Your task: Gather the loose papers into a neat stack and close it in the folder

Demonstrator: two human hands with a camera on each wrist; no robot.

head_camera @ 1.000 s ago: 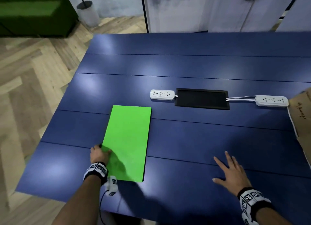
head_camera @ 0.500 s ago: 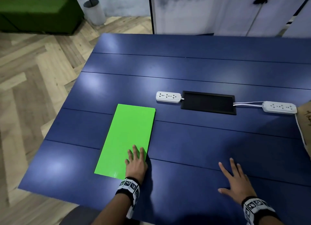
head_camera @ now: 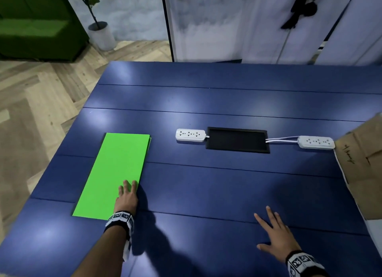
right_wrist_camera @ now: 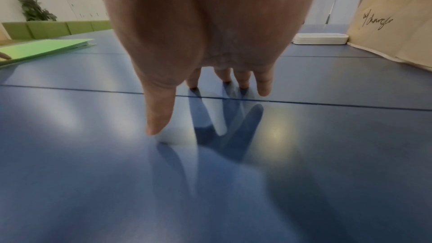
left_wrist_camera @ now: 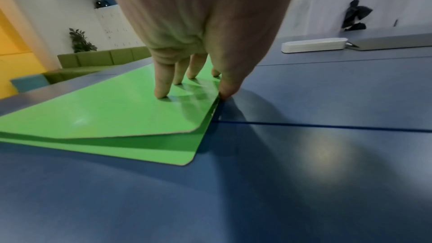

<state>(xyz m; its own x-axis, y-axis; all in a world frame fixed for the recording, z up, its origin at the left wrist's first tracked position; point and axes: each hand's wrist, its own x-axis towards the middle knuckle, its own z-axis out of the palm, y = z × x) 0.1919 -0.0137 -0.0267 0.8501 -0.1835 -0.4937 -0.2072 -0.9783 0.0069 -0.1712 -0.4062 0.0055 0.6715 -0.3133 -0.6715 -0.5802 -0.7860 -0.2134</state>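
Observation:
A bright green folder (head_camera: pixel 115 173) lies closed on the blue table (head_camera: pixel 227 185), at the left. My left hand (head_camera: pixel 127 191) rests flat on its near right corner, fingers straight. In the left wrist view the fingertips (left_wrist_camera: pixel 161 91) press the top cover of the folder (left_wrist_camera: pixel 105 117), whose near corner gapes slightly above the lower cover. The thumb sits at the folder's right edge. No papers show. My right hand (head_camera: pixel 272 229) lies spread flat on the bare table at the near right, holding nothing; the right wrist view shows its fingers (right_wrist_camera: pixel 158 121) splayed on the tabletop and the folder (right_wrist_camera: pixel 44 48) far left.
Two white power strips (head_camera: pixel 190 134) (head_camera: pixel 316 142) flank a black cable hatch (head_camera: pixel 236 139) in the table's middle. A brown cardboard box (head_camera: pixel 363 165) stands at the right edge. The table's left edge drops to a wooden floor, with a green sofa and a potted plant beyond.
My left hand left the folder's near left edge a second ago and now lies flat on its near right corner. The right hand stayed spread on the table.

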